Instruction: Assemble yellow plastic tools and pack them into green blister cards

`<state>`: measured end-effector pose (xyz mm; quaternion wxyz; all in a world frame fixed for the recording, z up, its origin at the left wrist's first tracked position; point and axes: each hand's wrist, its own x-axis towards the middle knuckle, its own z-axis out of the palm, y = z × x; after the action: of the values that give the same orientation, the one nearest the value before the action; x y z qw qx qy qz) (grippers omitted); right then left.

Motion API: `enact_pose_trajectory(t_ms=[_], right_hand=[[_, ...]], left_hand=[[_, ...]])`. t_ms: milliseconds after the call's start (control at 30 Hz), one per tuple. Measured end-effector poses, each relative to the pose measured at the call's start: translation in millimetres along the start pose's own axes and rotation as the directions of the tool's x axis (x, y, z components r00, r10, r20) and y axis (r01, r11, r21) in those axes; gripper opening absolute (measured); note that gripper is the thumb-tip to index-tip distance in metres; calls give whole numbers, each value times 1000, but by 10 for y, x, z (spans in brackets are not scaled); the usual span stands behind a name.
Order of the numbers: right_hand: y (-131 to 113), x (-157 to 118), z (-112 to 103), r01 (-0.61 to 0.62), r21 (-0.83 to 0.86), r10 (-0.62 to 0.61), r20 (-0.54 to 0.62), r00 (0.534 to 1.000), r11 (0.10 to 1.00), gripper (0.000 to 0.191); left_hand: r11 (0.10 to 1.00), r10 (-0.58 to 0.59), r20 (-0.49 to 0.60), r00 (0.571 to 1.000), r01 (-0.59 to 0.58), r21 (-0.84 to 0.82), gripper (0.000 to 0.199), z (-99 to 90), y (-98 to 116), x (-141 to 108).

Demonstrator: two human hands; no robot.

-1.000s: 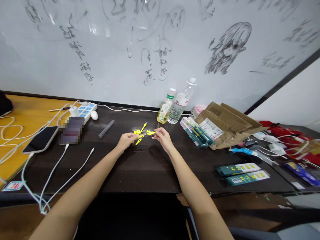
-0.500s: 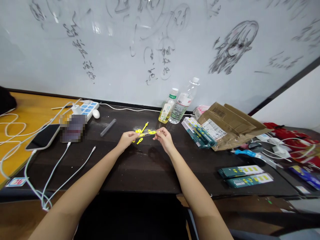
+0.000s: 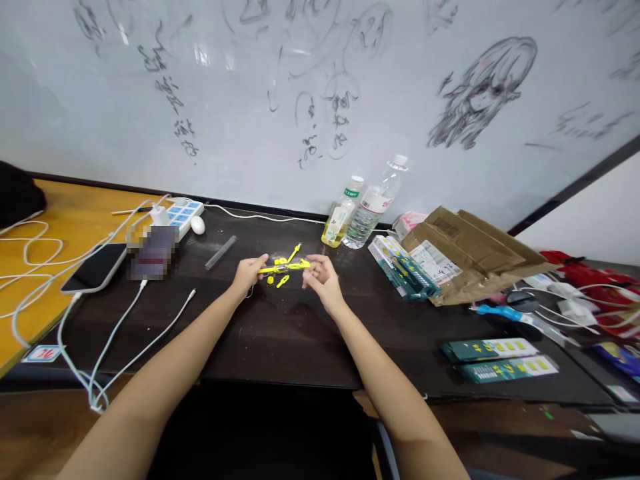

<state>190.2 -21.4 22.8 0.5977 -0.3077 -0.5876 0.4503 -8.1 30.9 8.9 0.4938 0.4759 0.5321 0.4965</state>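
Between my hands, above the dark table (image 3: 280, 340), is a slim yellow stick-like piece (image 3: 284, 268) with a clear section along its middle. My left hand (image 3: 248, 275) pinches its left end, fingers closed. At the other end, my right hand (image 3: 325, 283) grips near a wider yellow part, fingers bent around it. Small yellow parts lie just behind and below the piece, among them a short rod (image 3: 297, 251), a flat tab (image 3: 283, 281) and a round bit (image 3: 271, 280). Farther left rests a clear plastic tube (image 3: 221, 253).
Two bottles (image 3: 339, 217) stand against the whiteboard (image 3: 225, 133). Green-and-white boxes (image 3: 405, 267) and a cardboard package (image 3: 450, 247) sit right of them; two more boxes (image 3: 500, 360) lie nearer. A phone (image 3: 95, 268), a power strip (image 3: 184, 215) and white cables occupy the left.
The yellow piece shows more between my hands, its yellow right end now uncovered. My left hand has shifted slightly left, and my right-hand fingers have changed their hold. The camera view has shifted a little.
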Motion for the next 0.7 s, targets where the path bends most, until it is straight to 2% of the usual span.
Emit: enact_pose_trajectory(t_ms=[67, 133, 200, 267, 333, 400, 467, 567, 700], right_hand=[[27, 41, -68, -2, -21, 1, -75, 997, 1000, 36], [84, 84, -157, -15, -112, -6, -190, 982, 994, 29], [161, 111, -242, -40, -271, -42, -290, 956, 962, 21], [237, 110, -294, -60, -458, -94, -306, 948, 887, 16], [296, 79, -296, -52, -616, -113, -226, 967, 786, 12], [327, 27, -243, -4, -720, -90, -92, 992, 694, 12], [332, -34, -150, 74, -782, -51, 54, 997, 619, 13], [309, -105, 14, 204, -826, -10, 233, 972, 526, 20], [298, -99, 200, 309, -866, 20, 343, 939, 393, 31]], left_hand=[[1000, -23, -5, 1000, 23, -19, 36, -1, 12, -1], [999, -37, -7, 999, 37, -39, 35, -7, 16, 4], [997, -45, -8, 999, 45, -60, 34, -16, 11, 15], [995, -46, -8, 999, 45, -88, 34, -25, -1, 28], [991, -42, -7, 999, 41, -129, 34, -31, -14, 37], [984, -41, -7, 999, 39, -176, 34, -34, -26, 41], [975, -40, -3, 999, 38, -217, 34, -32, -31, 40], [970, -48, 23, 999, 52, -236, 36, -22, -25, 27], [972, -50, 63, 997, 63, -224, 36, 1, 2, -6]])
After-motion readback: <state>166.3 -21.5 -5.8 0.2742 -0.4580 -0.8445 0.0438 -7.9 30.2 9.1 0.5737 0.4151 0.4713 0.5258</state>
